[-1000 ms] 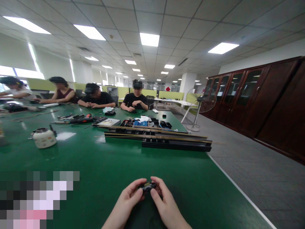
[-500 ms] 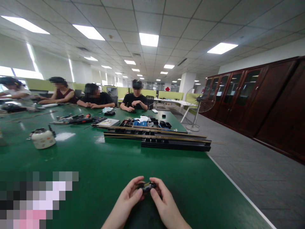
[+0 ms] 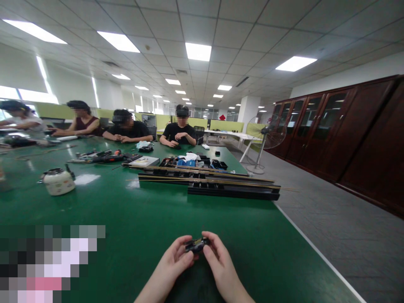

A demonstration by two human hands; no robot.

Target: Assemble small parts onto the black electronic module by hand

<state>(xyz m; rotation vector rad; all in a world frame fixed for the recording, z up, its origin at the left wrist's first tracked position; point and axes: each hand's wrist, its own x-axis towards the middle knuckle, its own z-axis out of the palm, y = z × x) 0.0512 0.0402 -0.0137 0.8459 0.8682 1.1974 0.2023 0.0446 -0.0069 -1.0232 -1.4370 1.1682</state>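
Observation:
A small black part (image 3: 197, 245) with a yellowish patch on top is held between my two hands, above the green table (image 3: 151, 219) near its front edge. My left hand (image 3: 177, 257) pinches its left end between thumb and fingers. On the other end, the thumb and fingers of my right hand (image 3: 217, 254) are closed. The part tilts slightly, its right end higher. Its finer details are too small to tell.
Black rails (image 3: 233, 192) with thin brass-coloured rods lie beyond my hands. A white pot (image 3: 59, 183) stands at the left. Behind are tools (image 3: 101, 158), a grey box (image 3: 144, 161) and several people seated around the table. A pixelated area covers the lower left.
The black part has tilted, its right end rising, and shifted slightly right. My right hand's fingers have moved up a little with it. Both hands still hold it.

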